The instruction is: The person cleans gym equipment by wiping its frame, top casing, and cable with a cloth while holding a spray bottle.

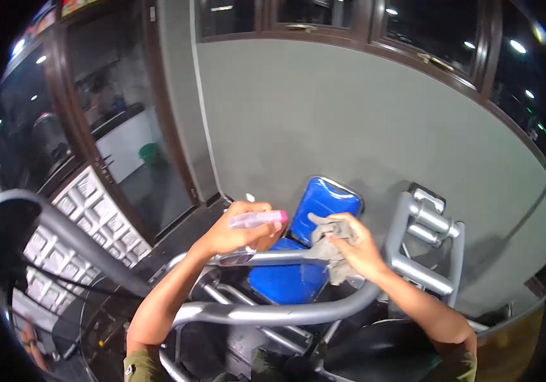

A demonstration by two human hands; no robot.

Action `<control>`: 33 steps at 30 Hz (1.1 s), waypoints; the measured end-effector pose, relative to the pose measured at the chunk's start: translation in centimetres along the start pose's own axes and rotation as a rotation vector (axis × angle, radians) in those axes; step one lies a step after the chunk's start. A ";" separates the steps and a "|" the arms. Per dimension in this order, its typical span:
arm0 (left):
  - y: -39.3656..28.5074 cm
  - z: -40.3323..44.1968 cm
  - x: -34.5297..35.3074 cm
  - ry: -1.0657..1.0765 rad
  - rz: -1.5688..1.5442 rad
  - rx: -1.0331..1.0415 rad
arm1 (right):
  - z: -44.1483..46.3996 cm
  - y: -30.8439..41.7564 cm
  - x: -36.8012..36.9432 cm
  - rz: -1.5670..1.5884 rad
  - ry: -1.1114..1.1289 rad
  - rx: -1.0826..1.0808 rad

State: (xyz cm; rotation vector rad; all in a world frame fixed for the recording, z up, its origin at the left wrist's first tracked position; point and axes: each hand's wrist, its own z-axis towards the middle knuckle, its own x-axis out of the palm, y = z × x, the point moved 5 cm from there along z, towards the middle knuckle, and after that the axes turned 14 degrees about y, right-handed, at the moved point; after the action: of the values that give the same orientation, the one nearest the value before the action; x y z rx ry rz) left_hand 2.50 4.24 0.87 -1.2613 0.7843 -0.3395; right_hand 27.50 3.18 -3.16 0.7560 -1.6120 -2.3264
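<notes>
Left hand (238,232): around bottle (251,220) | right hand (360,249): cloth (332,247), seemingly touching bar (279,257)

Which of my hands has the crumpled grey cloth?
Your right hand grips the crumpled grey cloth; your left hand instead holds a translucent pink-tipped spray bottle.

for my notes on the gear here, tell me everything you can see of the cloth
The cloth is greyish beige, looks like soft fabric, and is crumpled into uneven folds. The right hand grips it, with a loose part hanging below. It overlaps a silver bar in view; contact seems likely.
</notes>
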 end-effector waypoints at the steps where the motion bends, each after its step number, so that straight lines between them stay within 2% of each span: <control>1: -0.6 -0.3 -0.4 -0.056 0.011 -0.012 | 0.2 0.4 -0.5 0.056 0.028 -0.005; 2: -0.9 -0.6 -0.8 -0.071 0.012 0.007 | 0.4 1.0 -1.3 -0.078 -0.015 -0.023; 5: -3.5 -7.0 -1.3 -0.206 0.047 -0.004 | -0.8 3.6 1.6 -0.120 0.034 -0.057; 7: -4.0 -11.2 -1.9 -0.261 0.105 -0.002 | -1.3 3.6 2.8 -0.047 0.100 0.000; 10: -4.8 -16.8 -2.5 -0.348 0.185 -0.008 | -1.4 3.5 4.0 -0.107 0.197 0.011; 13: -5.3 -22.8 -2.3 -0.460 0.132 -0.044 | -1.5 3.7 7.6 -0.063 0.288 0.044; 15: -5.6 -26.4 -1.9 -0.428 0.166 -0.058 | -1.2 4.8 10.7 -0.127 0.349 0.036; 19: -6.0 -34.0 0.0 -0.483 0.151 -0.178 | -1.0 5.9 20.5 0.117 0.350 0.024; 25: -6.4 -44.2 4.3 -0.683 0.052 -0.161 | -0.5 9.3 35.9 0.264 0.466 -0.198; 28: -7.6 -48.9 7.0 -0.814 -0.013 -0.139 | -1.5 13.4 42.6 0.458 0.599 -0.140; 29: -8.1 -50.5 7.8 -0.847 -0.012 -0.142 | -1.3 13.7 44.6 0.415 0.628 -0.211; 33: -10.9 -56.7 11.0 -1.019 0.073 -0.217 | -2.5 17.4 51.7 0.485 0.857 -0.174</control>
State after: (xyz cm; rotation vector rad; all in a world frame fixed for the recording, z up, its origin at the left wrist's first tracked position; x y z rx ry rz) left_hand -26.92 -46.65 1.93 -1.3846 -0.0179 0.4528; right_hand -16.87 -28.62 -2.83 0.9907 -1.0311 -1.4569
